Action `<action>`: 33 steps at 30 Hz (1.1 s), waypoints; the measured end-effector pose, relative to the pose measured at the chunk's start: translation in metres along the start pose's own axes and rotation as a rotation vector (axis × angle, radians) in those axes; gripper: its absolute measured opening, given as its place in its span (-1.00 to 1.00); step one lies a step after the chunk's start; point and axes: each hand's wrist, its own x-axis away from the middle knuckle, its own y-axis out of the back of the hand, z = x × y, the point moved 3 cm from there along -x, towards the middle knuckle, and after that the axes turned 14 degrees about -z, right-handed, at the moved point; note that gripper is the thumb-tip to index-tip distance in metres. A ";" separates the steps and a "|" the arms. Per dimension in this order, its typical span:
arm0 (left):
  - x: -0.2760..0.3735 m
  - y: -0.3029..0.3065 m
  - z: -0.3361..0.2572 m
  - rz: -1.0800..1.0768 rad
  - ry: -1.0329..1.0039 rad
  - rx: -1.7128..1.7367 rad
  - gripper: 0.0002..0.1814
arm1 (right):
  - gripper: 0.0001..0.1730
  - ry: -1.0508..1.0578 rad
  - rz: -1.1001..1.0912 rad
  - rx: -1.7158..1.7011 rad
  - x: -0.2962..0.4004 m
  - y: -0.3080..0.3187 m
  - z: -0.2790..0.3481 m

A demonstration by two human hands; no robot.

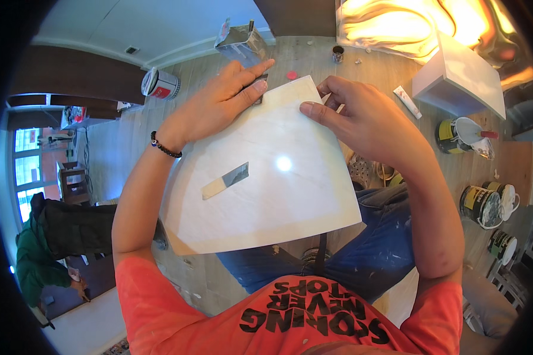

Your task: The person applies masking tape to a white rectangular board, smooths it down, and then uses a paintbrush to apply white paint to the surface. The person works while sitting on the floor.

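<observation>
A white panel point(266, 213) with yellowish bands along its edges lies across my thighs, in front of my red shirt. My left hand point(231, 95), with a beaded bracelet at the wrist, rests along the panel's far left edge. Its thumb presses a small dark flat piece point(258, 102), mostly covered by the fingers, against that edge. At the far right corner my right hand point(351, 111) grips the panel, thumb on top and fingers curled at the side. A putty knife point(226, 181) with a grey blade and pale handle lies flat on the panel.
Paint buckets point(479, 206) stand to the right, another bucket point(161, 84) at the far left. A square tin point(242, 42), a small can point(338, 54), a tube point(407, 102) and a white box point(459, 80) are beyond the panel. A person in green point(40, 257) bends at left.
</observation>
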 end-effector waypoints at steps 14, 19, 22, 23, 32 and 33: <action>-0.012 -0.005 -0.009 -0.035 -0.138 -0.035 -0.42 | -0.44 -0.006 -0.013 0.039 0.001 -0.002 -0.008; 0.026 0.012 0.009 -0.027 0.010 -0.075 -0.42 | -0.44 -0.017 0.008 0.049 -0.002 -0.008 -0.008; -0.013 -0.008 -0.012 -0.046 -0.123 -0.104 -0.40 | -0.44 -0.004 0.036 0.069 -0.005 -0.004 -0.004; -0.029 -0.018 -0.023 -0.060 -0.177 -0.114 -0.40 | -0.43 -0.003 0.054 0.088 -0.006 -0.002 -0.004; 0.045 0.023 0.018 0.032 0.065 -0.093 -0.37 | -0.39 0.054 0.026 0.058 -0.006 -0.008 -0.012; 0.071 0.040 0.035 0.021 0.120 -0.106 -0.37 | -0.39 0.051 0.023 0.069 -0.006 -0.008 -0.012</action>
